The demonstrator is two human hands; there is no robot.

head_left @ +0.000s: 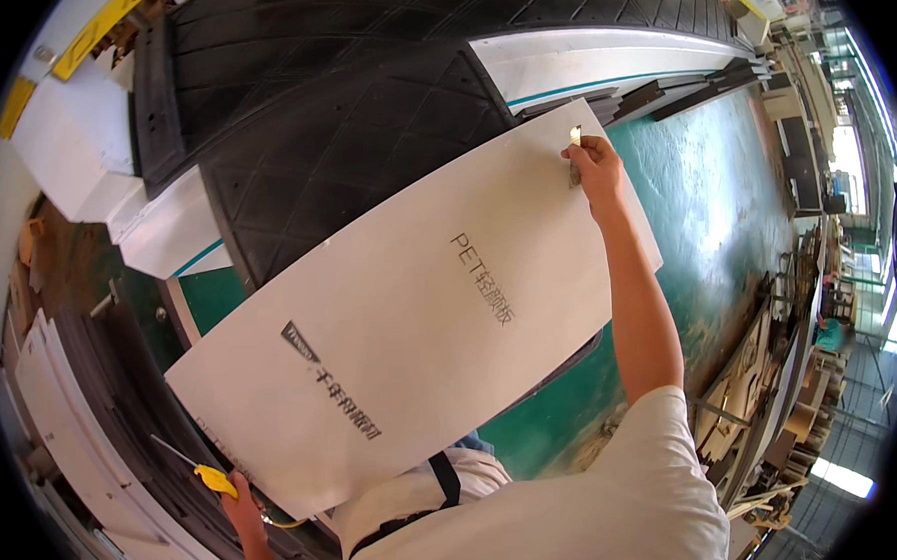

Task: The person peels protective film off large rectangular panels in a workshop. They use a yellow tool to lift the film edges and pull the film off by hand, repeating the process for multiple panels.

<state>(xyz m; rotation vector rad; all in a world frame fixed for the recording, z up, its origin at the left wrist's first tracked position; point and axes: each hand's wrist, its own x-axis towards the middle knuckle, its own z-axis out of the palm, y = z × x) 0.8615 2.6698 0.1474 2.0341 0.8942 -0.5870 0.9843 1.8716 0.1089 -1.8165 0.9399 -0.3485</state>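
White shirt (599, 509) fills the space below the right hand (601, 170), whose arm stretches up over the board (399, 282). That hand is closed in a pinch on a small piece (575, 134) with a bright, shiny end, too small to make out, at the board's far end. The board, pale with dark lettering, lies slantwise between the two hands. The left hand (242, 509) is wrapped round a yellow tool (215, 480), its thin rod pointing up and away, just beside the board's near end; whether that hand touches the board I cannot tell. Left of it stand dark sheets (125, 424) and, further out, white panels (74, 416). Ahead of both hands, past the board's upper edge, is a black surface (353, 154) with crossing lines. Right of the right hand, green floor (699, 169) shows
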